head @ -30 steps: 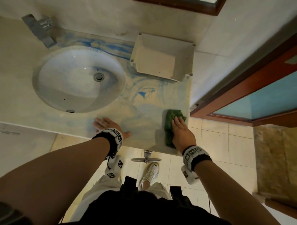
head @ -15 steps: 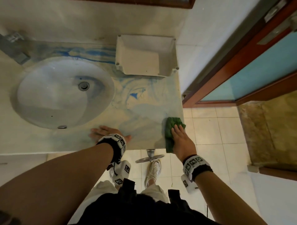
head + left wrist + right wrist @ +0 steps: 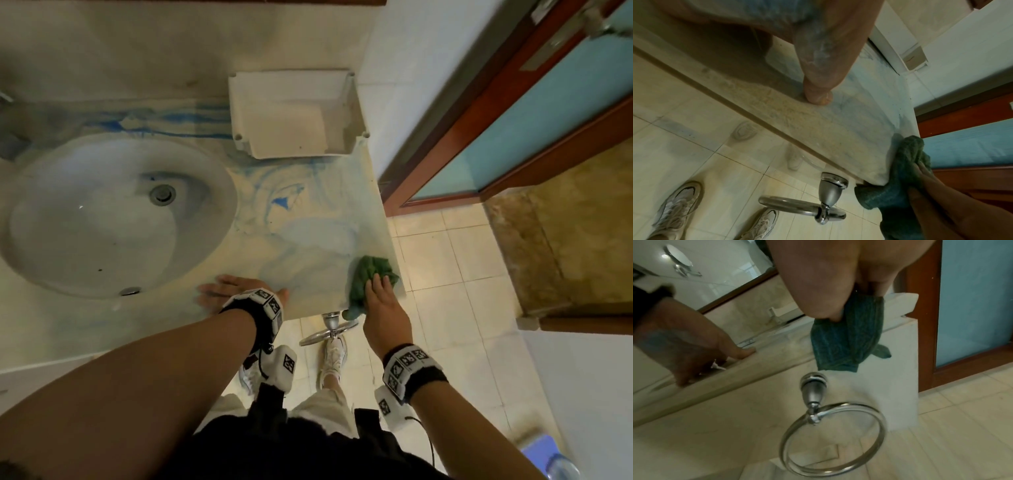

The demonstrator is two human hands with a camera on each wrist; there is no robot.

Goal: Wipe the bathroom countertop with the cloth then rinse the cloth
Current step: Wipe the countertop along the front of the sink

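This is a bathroom. An oval white basin (image 3: pixel 116 216) with a metal drain (image 3: pixel 162 194) is sunk into a pale stone surface (image 3: pixel 308 219) streaked with blue. A chrome towel ring (image 3: pixel 833 438) hangs from the front of the cabinet below. A wood-framed mirror (image 3: pixel 715 272) runs along the wall above, the floor (image 3: pixel 445 260) is laid with cream tiles, and a frosted glass door (image 3: pixel 534 113) in a reddish wooden frame stands beside the basin unit.
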